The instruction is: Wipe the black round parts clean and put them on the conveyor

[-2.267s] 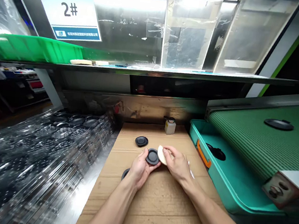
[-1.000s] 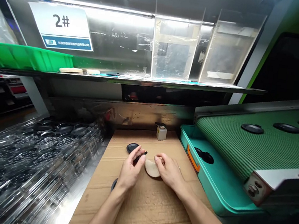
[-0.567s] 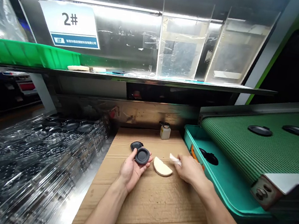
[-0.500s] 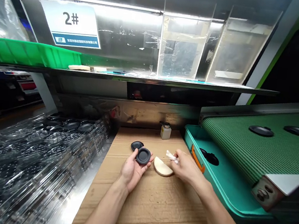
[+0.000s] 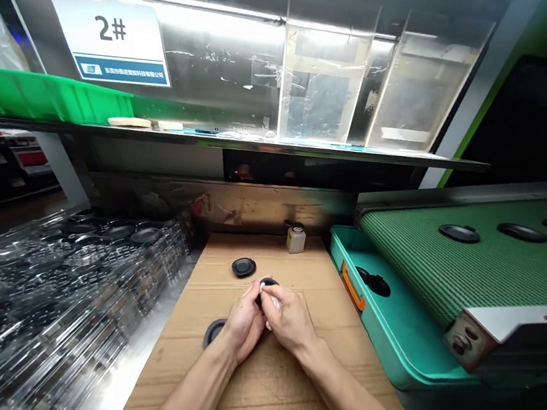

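My left hand is closed around a small round black plastic piece, mostly covered by fingers. Pinched in my right hand is a white cloth, its tip pressed against the black piece. Both hands meet over the middle of the cardboard. Just beyond them a black round lid-like piece lies flat. Another black round piece sits left of my left wrist, partly hidden by it. The cream half-round pad is not visible; my right hand covers that area.
A small bottle stands at the cardboard's back. To the right, a teal bin with black pieces sits below a green conveyor carrying several more. Stacked clear trays fill the left. A shelf crosses above, with a green crate.
My right hand has moved left with the cloth onto the piece in my left hand. A black piece now shows beside my left wrist. The cream pad is no longer visible. The view shifted slightly.
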Demonstrator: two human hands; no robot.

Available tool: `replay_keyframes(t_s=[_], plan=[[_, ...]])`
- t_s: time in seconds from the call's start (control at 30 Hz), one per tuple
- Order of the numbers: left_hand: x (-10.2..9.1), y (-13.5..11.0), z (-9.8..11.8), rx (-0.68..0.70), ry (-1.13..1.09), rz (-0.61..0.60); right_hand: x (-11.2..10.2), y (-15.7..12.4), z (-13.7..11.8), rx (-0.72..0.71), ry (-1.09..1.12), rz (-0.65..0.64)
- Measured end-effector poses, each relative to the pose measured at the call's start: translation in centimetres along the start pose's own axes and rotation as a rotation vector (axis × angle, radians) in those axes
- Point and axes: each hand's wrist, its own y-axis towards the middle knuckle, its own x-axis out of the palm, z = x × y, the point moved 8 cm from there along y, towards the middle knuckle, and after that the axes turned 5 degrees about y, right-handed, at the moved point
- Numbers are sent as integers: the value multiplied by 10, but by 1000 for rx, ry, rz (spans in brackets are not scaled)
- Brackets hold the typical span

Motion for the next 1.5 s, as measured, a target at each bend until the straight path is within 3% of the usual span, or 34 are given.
replay_keyframes(t_s=[0.13,0.27,0.33,0.47,0.63,0.8,0.97,1.07,1.23,1.4,1.5], plan=[[-4,1,2,-4,22,7,4,-5,3,-34,-116,-102],[1,-1,-3,-7,85,-20,-9,-3,12,73,-304,7],[1,-1,-3,10,97,-18,-10,-1,7,21,-298,9],[-10,3,4,37,74,62,-1,-6,-9,-198,-232,-108],[-12,3,9,5,74,69,-5,-12,0,-120,-341,-26],[-6,0,10,77,81,48,8,-13,-17,-248,-266,-14],[1,-3,3,72,118,13,2,3,-2,-105,-235,77],[-2,-2,2,63,131,30,-1,5,9,-33,-276,63],[-5,0,5,122,137,56,5,-1,-1,-135,-178,-38],[-1,-1,3,105,109,35,0,5,11,24,-175,38],[0,-2,4,129,107,43,4,4,7,-4,-94,0]])
